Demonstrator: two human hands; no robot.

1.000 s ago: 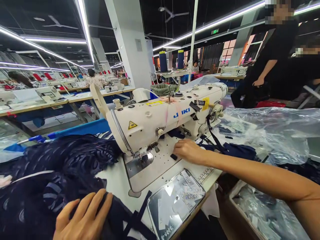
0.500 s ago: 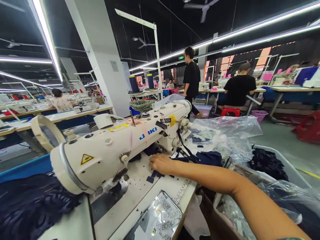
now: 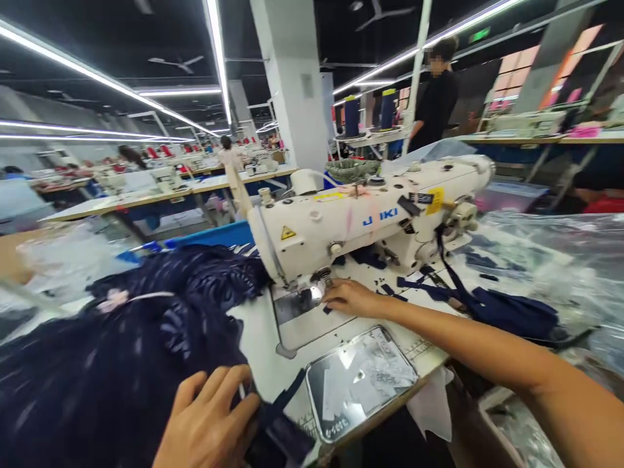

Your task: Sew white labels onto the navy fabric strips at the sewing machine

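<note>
A white sewing machine stands across the table. Beside its presser foot and shiny needle plate, my right hand rests low over the bed, fingers bent together. Whatever those fingers hold, if anything, is hidden; a small navy scrap lies under the fingertips. At the lower left, my left hand is closed on navy fabric, with a narrow strip sticking out past the fingers. A large heap of navy garments, with a light flower-like trim, spreads left of the machine.
In front of the machine lies a clear-lidded metal tin with white labels. Navy pieces and clear plastic bags are at right. Thread cones stand behind. A person in black is beyond the machine.
The view has turned left. My right hand has moved from the scraps under the machine arm to the needle area. My left hand has come into view on navy fabric.
</note>
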